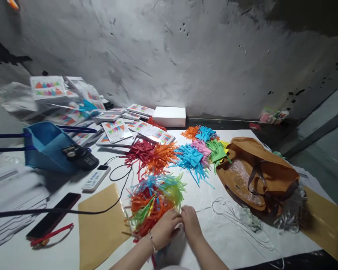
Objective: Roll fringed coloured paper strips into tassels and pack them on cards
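My left hand (166, 225), with a bracelet on its wrist, is closed at the lower right edge of a bundle of multicoloured paper tassels (150, 206). Right beside it, my right hand (190, 222) has its fingers pinched together, the fingertips of both hands nearly meeting. A thin white string (204, 209) runs from near the right fingertips toward a loose coil of white cord (228, 210) on the table. What exactly the left fingers grip is hidden. Behind the bundle lie more tassels: dark red (139, 152), orange (162, 155), blue (190, 157), pink (202, 149) and green (217, 150).
Printed packets (116, 129) are piled at the back left beside a white box (169, 117). A blue bag (47, 146), power bank (96, 178), phone (53, 215) and brown envelope (100, 228) lie left. A brown bag (259, 168) stands right. A black cable (81, 212) crosses the left side.
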`<state>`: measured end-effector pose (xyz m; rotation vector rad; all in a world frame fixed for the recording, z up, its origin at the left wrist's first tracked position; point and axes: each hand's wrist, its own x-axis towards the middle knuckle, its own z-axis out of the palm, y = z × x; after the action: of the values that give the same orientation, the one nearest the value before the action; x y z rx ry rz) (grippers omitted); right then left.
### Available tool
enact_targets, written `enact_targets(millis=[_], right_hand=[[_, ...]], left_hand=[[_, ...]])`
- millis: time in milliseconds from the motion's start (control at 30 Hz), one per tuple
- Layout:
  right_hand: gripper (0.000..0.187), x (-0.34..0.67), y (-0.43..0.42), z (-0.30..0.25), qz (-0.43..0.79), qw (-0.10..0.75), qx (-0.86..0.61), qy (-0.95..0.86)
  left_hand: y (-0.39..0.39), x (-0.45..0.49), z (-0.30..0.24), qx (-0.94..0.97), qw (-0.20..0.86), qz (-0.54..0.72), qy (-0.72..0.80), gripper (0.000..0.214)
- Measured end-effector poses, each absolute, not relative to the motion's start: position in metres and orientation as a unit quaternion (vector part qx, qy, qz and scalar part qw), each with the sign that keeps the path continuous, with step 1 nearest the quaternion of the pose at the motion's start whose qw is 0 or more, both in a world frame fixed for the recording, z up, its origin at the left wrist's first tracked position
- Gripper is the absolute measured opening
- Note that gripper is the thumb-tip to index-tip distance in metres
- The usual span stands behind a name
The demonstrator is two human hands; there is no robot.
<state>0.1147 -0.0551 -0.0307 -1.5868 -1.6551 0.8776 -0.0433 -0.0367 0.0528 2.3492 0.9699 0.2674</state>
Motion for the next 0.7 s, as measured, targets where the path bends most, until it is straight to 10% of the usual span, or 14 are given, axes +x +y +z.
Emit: enact_targets(millis=[300, 467, 700], right_hand=[[0.048, 0.164, -0.095, 0.005, 0.475, 0.414, -0.637, -0.444], [0.039, 0.131, -0.107, 0.076, 0.61, 0.411, -0.512, -0.444], [0.018, 0.153, -0.145, 0.063, 0.511, 0.162, -0.553, -0.638]], left_hand=[[-0.055, -0.111, 0.028, 0.762, 0.347, 0.079, 0.541, 0.016], [-0.075, -0.051, 0.073, 0.417, 0.702, 0.245, 0.523, 0.03], [-0.002, -0.054, 0.12, 0.025, 0.804, 0.445, 0.394, 0.01]])
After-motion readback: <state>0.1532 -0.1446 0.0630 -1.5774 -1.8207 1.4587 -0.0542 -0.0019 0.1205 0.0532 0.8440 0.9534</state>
